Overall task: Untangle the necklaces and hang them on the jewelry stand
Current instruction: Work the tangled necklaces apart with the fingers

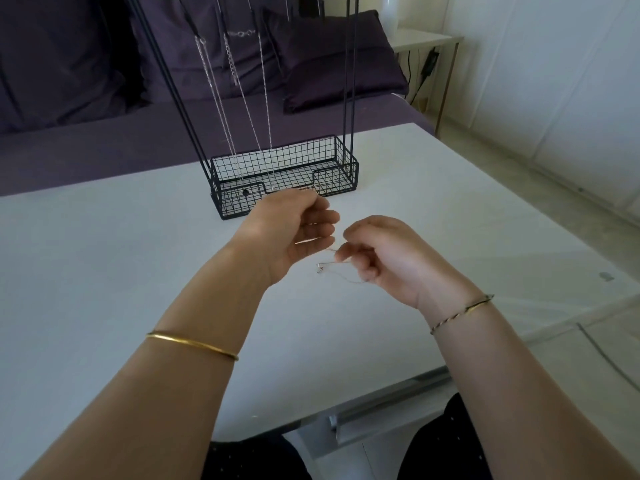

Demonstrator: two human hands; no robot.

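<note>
Our left hand (294,233) curls at nine o'clock of the thin necklace (320,268), its grip unclear, our right hand (391,261) pinches it from three o'clock, and the jewelry stand (284,174) stands at twelve, nearer the left.

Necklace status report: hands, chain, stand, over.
Right hand pinching thin necklace above table; left hand fingers at the chain, grip unclear. Jewelry stand just behind, silver chains already hanging.
</note>
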